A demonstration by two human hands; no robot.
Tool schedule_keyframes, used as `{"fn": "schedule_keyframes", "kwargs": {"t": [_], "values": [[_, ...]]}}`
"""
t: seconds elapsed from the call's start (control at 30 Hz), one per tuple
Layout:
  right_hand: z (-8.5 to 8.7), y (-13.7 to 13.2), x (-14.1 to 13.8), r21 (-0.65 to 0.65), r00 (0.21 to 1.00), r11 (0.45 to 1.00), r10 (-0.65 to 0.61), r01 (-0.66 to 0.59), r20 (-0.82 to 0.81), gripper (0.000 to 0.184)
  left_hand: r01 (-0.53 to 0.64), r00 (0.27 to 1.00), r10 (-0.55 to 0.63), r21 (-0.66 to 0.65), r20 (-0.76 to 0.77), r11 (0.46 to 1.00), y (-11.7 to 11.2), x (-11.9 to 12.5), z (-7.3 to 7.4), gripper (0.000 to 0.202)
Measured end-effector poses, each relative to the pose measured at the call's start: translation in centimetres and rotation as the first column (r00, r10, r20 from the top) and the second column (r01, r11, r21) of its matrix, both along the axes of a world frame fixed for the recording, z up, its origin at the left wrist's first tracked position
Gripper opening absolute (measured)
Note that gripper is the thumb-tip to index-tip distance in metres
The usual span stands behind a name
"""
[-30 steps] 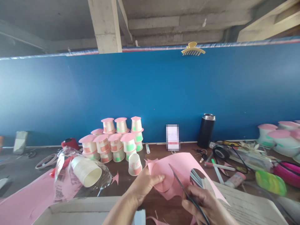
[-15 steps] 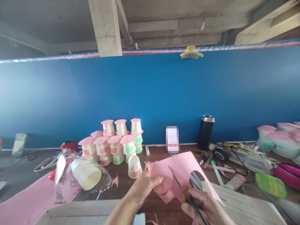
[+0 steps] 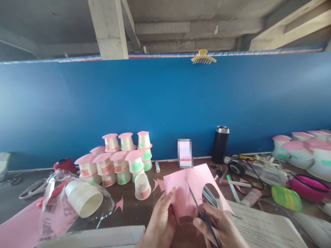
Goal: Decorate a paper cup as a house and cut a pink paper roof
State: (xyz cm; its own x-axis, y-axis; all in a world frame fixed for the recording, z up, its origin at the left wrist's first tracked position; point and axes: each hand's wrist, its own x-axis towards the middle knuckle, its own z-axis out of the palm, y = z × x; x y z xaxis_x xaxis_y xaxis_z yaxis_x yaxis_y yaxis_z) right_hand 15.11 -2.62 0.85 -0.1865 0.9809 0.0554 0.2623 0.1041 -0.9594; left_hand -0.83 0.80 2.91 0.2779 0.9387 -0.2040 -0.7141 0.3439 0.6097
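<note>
Between thumb and fingers, my left hand grips a sheet of pink paper by its left part, where a rounded outline shows. A round hole is cut in the sheet's right side. My right hand is closed around a pair of dark scissors; their blades lie at the paper, pointing up and left. The handle loops are partly hidden by my fingers. Just left of the paper stands a paper cup with a drawn window and door. Pink paper scraps lie about.
Stacked paper cups with pink tops stand at the back left. In front of them is a clear bag with nested white cups. A black bottle, a phone, markers and a printed sheet are around my hands.
My left hand has shifted lower on the pink paper, its thumb now upright along the rounded outline. The sheet is turned slightly, with the scissors still at it. The view has swung right.
</note>
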Motion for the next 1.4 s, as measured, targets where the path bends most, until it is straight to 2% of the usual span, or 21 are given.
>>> {"fn": "schedule_keyframes", "kwargs": {"t": [0.1,0.17,0.23,0.27,0.33,0.4,0.43,0.47,0.5,0.53,0.6,0.67,0.7,0.77,0.83,0.9,1.03,1.17,1.23,1.33,1.4], "values": [[-0.8,0.2,0.0,-0.007,1.0,1.0,-0.016,0.016,-0.015,0.048,0.014,0.998,-0.003,0.156,-0.07,0.988,-0.1,-0.2,0.5,0.037],[-1.3,0.3,0.1,-0.013,0.999,0.999,-0.042,0.042,-0.008,0.047,0.026,0.972,0.03,0.234,-0.234,0.972,0.1,-0.6,0.6,0.041],[-1.6,0.3,0.1,0.0,0.996,0.997,-0.072,0.072,0.051,0.044,0.021,0.88,0.138,0.328,-0.455,0.945,0.4,-1.0,0.6,0.041],[-1.7,0.3,0.2,0.01,0.993,0.997,-0.079,0.079,0.084,0.043,-0.001,0.789,0.247,0.401,-0.562,0.916,0.5,-1.3,0.6,0.039],[-1.9,0.4,0.3,0.024,0.989,0.996,-0.083,0.081,0.12,0.04,-0.03,0.513,0.52,0.591,-0.683,0.806,0.6,-1.7,0.6,0.034],[-1.9,0.3,0.3,0.027,0.99,0.997,-0.081,0.078,0.112,0.039,0.01,0.23,0.733,0.755,-0.64,0.656,0.5,-2.1,0.8,0.032],[-1.8,0.3,0.2,0.029,0.991,0.997,-0.078,0.076,0.105,0.04,0.04,0.142,0.79,0.801,-0.596,0.597,0.4,-2.1,0.9,0.032],[-1.6,0.2,0.2,0.032,0.992,0.997,-0.077,0.074,0.102,0.04,0.065,0.106,0.817,0.824,-0.567,0.564,0.3,-2.1,1.0,0.032],[-1.5,0.1,0.1,0.032,0.992,0.997,-0.078,0.075,0.1,0.04,0.074,0.119,0.817,0.825,-0.565,0.56,0.1,-2.1,1.1,0.031],[-1.3,0.0,0.0,0.028,0.992,0.997,-0.08,0.077,0.098,0.041,0.069,0.17,0.789,0.806,-0.59,0.588,0.0,-1.9,1.2,0.031],[-0.9,-0.3,-0.2,0.019,0.991,0.996,-0.091,0.09,0.103,0.042,0.019,0.36,0.644,0.695,-0.676,0.719,-0.2,-1.4,1.0,0.034],[-0.4,-0.4,-0.3,0.03,0.985,0.993,-0.113,0.11,0.131,0.043,-0.048,0.582,0.42,0.486,-0.696,0.873,-0.2,-0.7,0.2,0.039],[-0.2,-0.5,-0.3,0.05,0.982,0.993,-0.117,0.11,0.151,0.043,-0.086,0.673,0.344,0.392,-0.655,0.916,-0.1,-0.4,-0.3,0.039],[0.1,-0.5,-0.3,0.084,0.977,0.992,-0.105,0.09,0.185,0.043,-0.11,0.785,0.239,0.251,-0.572,0.962,0.2,0.1,-1.5,0.04],[0.2,-0.4,-0.3,0.079,0.976,0.994,-0.084,0.069,0.2,0.044,-0.126,0.823,0.205,0.183,-0.53,0.975,0.4,0.3,-2.4,0.043],[0.1,-0.3,-0.3,0.033,0.981,0.997,-0.068,0.063,0.184,0.045,-0.126,0.823,0.201,0.174,-0.531,0.977,0.6,0.3,-2.6,0.043],[-0.2,-0.3,-0.3,-0.083,0.998,0.996,-0.012,0.017,0.063,0.048,-0.097,0.802,0.198,0.204,-0.563,0.974,0.4,-0.2,-1.3,0.039],[0.4,-0.5,-0.2,-0.132,1.0,0.991,0.019,-0.016,0.021,0.052,-0.083,0.82,0.181,0.2,-0.543,0.976,0.1,-0.5,0.0,0.037],[0.7,-0.6,-0.2,-0.139,1.0,0.99,0.017,-0.014,0.019,0.054,-0.061,0.832,0.158,0.195,-0.532,0.979,0.0,-0.6,0.2,0.035],[1.1,-0.6,-0.3,-0.128,1.0,0.992,-0.013,0.014,0.009,0.055,0.034,0.859,0.065,0.183,-0.507,0.983,0.0,-0.7,0.3,0.028],[1.2,-0.6,-0.4,-0.12,1.0,0.993,-0.017,0.016,-0.004,0.055,0.085,0.867,0.017,0.182,-0.498,0.98,0.0,-0.8,0.3,0.032]]}}
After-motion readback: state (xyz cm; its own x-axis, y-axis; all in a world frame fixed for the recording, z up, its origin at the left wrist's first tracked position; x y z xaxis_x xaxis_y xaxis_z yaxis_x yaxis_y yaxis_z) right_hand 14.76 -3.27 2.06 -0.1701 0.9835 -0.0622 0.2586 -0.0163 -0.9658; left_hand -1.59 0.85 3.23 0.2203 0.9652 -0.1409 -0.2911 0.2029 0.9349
